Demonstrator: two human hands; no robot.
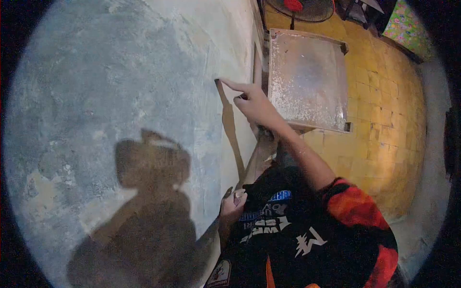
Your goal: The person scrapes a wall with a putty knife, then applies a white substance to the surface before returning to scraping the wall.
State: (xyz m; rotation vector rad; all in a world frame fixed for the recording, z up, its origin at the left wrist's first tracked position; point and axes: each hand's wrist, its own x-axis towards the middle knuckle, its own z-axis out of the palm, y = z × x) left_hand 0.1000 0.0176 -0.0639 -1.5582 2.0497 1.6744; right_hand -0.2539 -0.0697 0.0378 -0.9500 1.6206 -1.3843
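The index finger of my right hand (257, 103) is stretched out, its tip at the wall (158, 81) beside the start of its shadow. The other fingers of that hand are curled, and I see nothing held in them. The wall is patchy blue-grey with a paler strip along its edge. My left hand (233, 200) is low, close to the wall and in front of my black shirt (269, 225). Its fingers are curled in; something small may be in them, but I cannot make it out.
A worn, pale square tabletop (309, 77) with a raised rim stands beside the wall. Yellow floor tiles (384, 115) lie beyond it. A fan (307, 7) is at the top, and a floral cloth (406, 29) is at upper right. My shadow falls on the wall.
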